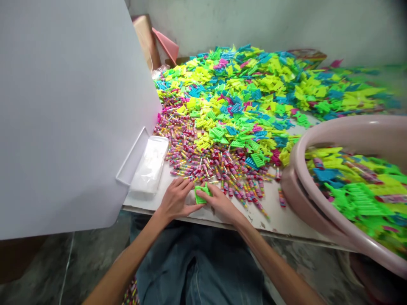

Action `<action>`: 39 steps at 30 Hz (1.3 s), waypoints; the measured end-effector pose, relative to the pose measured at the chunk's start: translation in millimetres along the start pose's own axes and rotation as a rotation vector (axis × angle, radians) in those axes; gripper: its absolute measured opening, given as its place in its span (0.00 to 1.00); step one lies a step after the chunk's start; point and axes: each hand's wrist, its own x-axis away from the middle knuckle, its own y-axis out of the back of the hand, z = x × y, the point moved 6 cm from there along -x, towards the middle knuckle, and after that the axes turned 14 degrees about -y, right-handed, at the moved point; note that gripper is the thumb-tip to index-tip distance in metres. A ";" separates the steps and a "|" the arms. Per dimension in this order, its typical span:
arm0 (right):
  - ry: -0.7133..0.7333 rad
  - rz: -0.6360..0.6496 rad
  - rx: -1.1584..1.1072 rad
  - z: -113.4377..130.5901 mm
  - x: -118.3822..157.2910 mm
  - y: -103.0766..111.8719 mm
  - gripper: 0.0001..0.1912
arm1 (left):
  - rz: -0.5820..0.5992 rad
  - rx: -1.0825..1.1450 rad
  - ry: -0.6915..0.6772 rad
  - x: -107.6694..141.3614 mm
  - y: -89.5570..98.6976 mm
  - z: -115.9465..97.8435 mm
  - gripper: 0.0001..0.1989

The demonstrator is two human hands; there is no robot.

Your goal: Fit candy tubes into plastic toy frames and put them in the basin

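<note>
Near the front edge of the table, my right hand (221, 204) grips a small bright green plastic piece (200, 195) between thumb and fingers. My left hand (176, 198) is just left of it, thumb and fingers apart. Its thumb reaches the lower edge of the green piece, and its fingertips lie by the nearest small tubes. Whether anything thin is between its fingers I cannot make out. Beyond both hands spreads a pile of small pink, red and yellow wrapped tubes (229, 167). A stack of clear plastic bags (149, 165) lies left of my left hand.
A large heap of yellow, green, blue and pink plastic pieces (248, 89) covers the back of the table. At right stands a pink basin (295, 182) holding similar pieces and tubes. A big white panel (70, 114) blocks the left side. The table's front edge (273, 232) is close to my legs.
</note>
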 end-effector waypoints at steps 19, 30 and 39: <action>-0.057 -0.104 -0.090 -4.1 -1.3 2.5 0.18 | 0.003 -0.039 0.030 3.0 -3.7 -0.4 0.20; -0.093 -0.125 -0.073 -10.1 -5.7 4.7 0.25 | 0.013 -0.047 0.001 3.9 -7.5 1.5 0.19; -0.170 -0.155 -0.134 -15.1 -7.4 11.8 0.24 | 0.009 -0.066 0.033 8.5 -12.3 3.1 0.27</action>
